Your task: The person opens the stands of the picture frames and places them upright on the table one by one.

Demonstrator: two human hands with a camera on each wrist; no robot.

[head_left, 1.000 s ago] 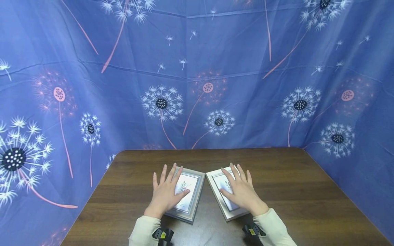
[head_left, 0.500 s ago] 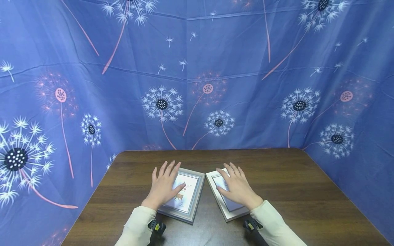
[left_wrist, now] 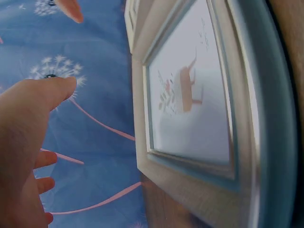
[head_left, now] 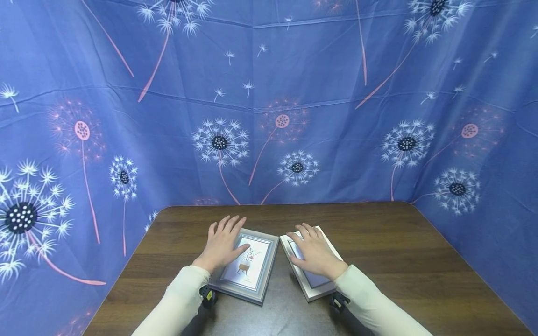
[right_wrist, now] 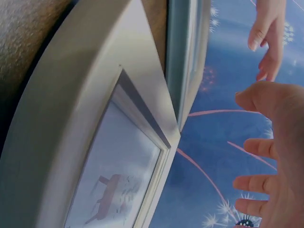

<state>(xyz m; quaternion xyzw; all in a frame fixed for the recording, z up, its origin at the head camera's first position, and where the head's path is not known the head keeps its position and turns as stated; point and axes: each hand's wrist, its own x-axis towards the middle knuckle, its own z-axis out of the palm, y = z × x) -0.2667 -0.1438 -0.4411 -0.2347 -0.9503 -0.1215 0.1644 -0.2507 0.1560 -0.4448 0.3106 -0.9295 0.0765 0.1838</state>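
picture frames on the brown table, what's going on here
A person's left hand hovers over a rectangular silver picture frame with a blue-grey edge, and the right hand over a rectangular pale-silver picture frame. Neither hand grips anything. Both frames lie flat on a brown wooden table, the gap between them widening toward the person, their far inner corners meeting or nearly so.
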